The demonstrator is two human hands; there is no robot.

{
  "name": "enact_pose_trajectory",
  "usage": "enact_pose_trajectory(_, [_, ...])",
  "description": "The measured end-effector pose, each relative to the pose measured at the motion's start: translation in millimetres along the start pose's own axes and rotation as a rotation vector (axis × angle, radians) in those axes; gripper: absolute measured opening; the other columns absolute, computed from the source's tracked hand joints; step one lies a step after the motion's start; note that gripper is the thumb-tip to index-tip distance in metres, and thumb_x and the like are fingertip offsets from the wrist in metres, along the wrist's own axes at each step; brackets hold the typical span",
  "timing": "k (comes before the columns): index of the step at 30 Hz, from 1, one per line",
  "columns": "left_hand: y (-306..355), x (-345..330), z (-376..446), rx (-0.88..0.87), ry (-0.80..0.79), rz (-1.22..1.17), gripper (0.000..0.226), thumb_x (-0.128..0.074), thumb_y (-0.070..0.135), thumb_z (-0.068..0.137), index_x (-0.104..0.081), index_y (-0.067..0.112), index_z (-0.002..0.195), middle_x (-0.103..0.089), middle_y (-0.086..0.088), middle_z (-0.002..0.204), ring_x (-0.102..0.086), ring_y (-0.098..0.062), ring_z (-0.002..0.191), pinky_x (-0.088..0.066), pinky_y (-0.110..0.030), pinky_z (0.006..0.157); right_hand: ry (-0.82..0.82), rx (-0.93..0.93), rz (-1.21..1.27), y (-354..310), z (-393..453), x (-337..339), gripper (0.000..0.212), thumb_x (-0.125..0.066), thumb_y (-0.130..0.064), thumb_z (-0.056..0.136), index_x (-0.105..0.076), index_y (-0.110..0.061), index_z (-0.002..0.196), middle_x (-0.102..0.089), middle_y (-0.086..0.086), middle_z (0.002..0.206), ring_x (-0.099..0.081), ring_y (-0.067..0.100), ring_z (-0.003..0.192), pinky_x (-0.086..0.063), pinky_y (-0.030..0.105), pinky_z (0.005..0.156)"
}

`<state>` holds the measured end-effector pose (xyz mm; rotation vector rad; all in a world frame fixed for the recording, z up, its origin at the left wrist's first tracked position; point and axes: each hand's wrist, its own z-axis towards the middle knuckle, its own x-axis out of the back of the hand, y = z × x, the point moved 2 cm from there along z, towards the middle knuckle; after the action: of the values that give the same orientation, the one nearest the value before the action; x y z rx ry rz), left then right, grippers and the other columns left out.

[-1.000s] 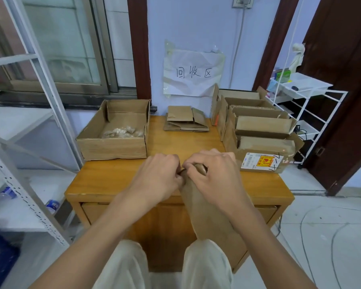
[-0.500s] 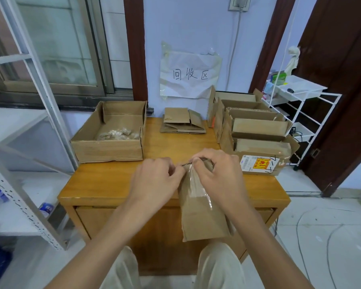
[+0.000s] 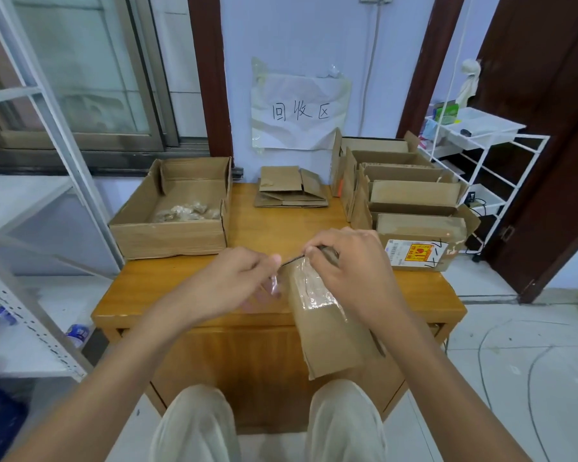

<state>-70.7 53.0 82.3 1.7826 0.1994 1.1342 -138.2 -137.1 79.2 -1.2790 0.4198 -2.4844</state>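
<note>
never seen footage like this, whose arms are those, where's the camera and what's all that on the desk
No machine here: a person works with two bare hands, filmed by a wide-angle camera worn on the head, looking forward and down. The right hand grips the top of a flattened cardboard box; the left hand pinches a strip of clear tape stuck to it, apparently to peel it off. On the wooden desk stand an open box holding crumpled wads at the left, a pile of flattened boxes at the back, and a row of boxes at the right.
</note>
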Motion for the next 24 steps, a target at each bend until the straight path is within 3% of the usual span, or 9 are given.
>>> enact_pose_trajectory(1, [1.4,-4.1,-0.7,0.049,0.028,-0.088,0.057,-0.046,0.055,0.103,-0.076,0.010,0.086,-0.079,-0.002,0.084,-0.077,-0.016,0.078,-0.064,-0.039,0.074,0.005,-0.002,0.012,0.5,0.7,-0.5,0.020,-0.061,-0.030,0.101,-0.078,-0.032,0.091,-0.073,-0.020,0.085,-0.061,0.005,0.083,-0.041,0.040,0.099])
enact_pose_trajectory(3, [1.4,-11.7,3.3,0.028,0.139,0.052,0.056,-0.055,0.061,0.098,-0.077,0.014,0.076,-0.077,0.001,0.075,-0.075,-0.015,0.069,-0.063,-0.038,0.070,-0.006,0.004,0.023,0.0,2.2,-3.7,0.019,-0.061,-0.028,0.100,-0.078,-0.031,0.091,-0.073,-0.018,0.085,-0.062,0.006,0.083,-0.042,0.040,0.099])
enact_pose_trajectory(5, [-1.5,-19.8,4.5,-0.033,0.206,0.214,0.037,-0.064,0.041,0.099,-0.075,0.020,0.071,-0.075,0.006,0.068,-0.073,-0.010,0.065,-0.062,-0.039,0.070,-0.044,-0.007,0.024,2.2,2.6,-6.1,0.019,-0.061,-0.028,0.101,-0.077,-0.030,0.092,-0.072,-0.017,0.087,-0.061,0.006,0.086,-0.040,0.039,0.101])
enact_pose_trajectory(8, [-7.6,-28.1,5.0,-0.046,0.179,0.053,0.031,-0.058,0.020,0.104,-0.071,0.014,0.077,-0.076,0.004,0.068,-0.075,-0.012,0.066,-0.063,-0.042,0.074,-0.078,-0.011,-0.084,11.5,9.6,-4.0,0.018,-0.060,-0.043,0.101,-0.073,-0.035,0.111,-0.067,-0.016,0.105,-0.055,0.010,0.105,-0.041,0.040,0.098])
enact_pose_trajectory(12, [-13.0,-32.6,11.6,0.048,0.331,-0.267,0.030,-0.057,0.018,0.106,-0.068,0.005,0.081,-0.077,-0.006,0.073,-0.076,-0.025,0.073,-0.061,-0.035,0.065,-0.193,-0.016,-0.386,8.3,42.4,-2.3,0.047,-0.052,-0.065,0.098,-0.059,-0.032,0.131,-0.062,-0.003,0.123,-0.058,0.022,0.114,-0.044,0.040,0.087])
enact_pose_trajectory(15, [-20.9,-30.2,19.1,0.103,0.426,-0.403,0.029,-0.057,0.018,0.106,-0.069,0.006,0.083,-0.077,-0.009,0.075,-0.076,-0.029,0.076,-0.059,-0.035,0.063,-0.412,-0.003,-0.364,0.7,41.8,-12.2,0.074,-0.033,-0.084,0.093,-0.042,-0.034,0.147,-0.058,0.003,0.136,-0.062,0.030,0.116,-0.047,0.044,0.087])
enact_pose_trajectory(19, [-19.3,-25.9,23.3,0.069,0.330,-0.382,0.025,-0.058,0.014,0.104,-0.069,0.003,0.084,-0.077,-0.011,0.077,-0.074,-0.025,0.073,-0.058,-0.031,0.061,-0.562,0.014,-0.404,6.3,21.9,-20.0,0.111,-0.065,-0.077,0.084,-0.002,-0.031,0.164,-0.036,0.004,0.157,-0.048,0.030,0.135,-0.042,0.047,0.107])
enact_pose_trajectory(21, [-16.8,-17.3,26.4,-0.008,0.264,-0.212,0.025,-0.059,0.014,0.104,-0.068,0.004,0.082,-0.077,-0.008,0.075,-0.073,-0.018,0.070,-0.057,-0.029,0.062,-0.589,-0.017,-0.310,12.4,28.3,-17.5,0.128,-0.074,-0.067,0.082,0.017,-0.031,0.164,-0.026,0.000,0.169,-0.036,0.028,0.149,-0.034,0.048,0.118])
enact_pose_trajectory(24, [-12.8,18.5,34.1,-0.196,0.091,0.455,0.027,-0.062,0.026,0.102,-0.070,0.019,0.077,-0.075,0.014,0.071,-0.068,-0.001,0.066,-0.055,-0.030,0.067,-0.680,-0.035,-0.187,20.5,37.4,-15.5,0.140,-0.081,-0.064,0.078,0.028,-0.033,0.161,-0.015,0.000,0.175,-0.023,0.029,0.158,-0.023,0.048,0.126])
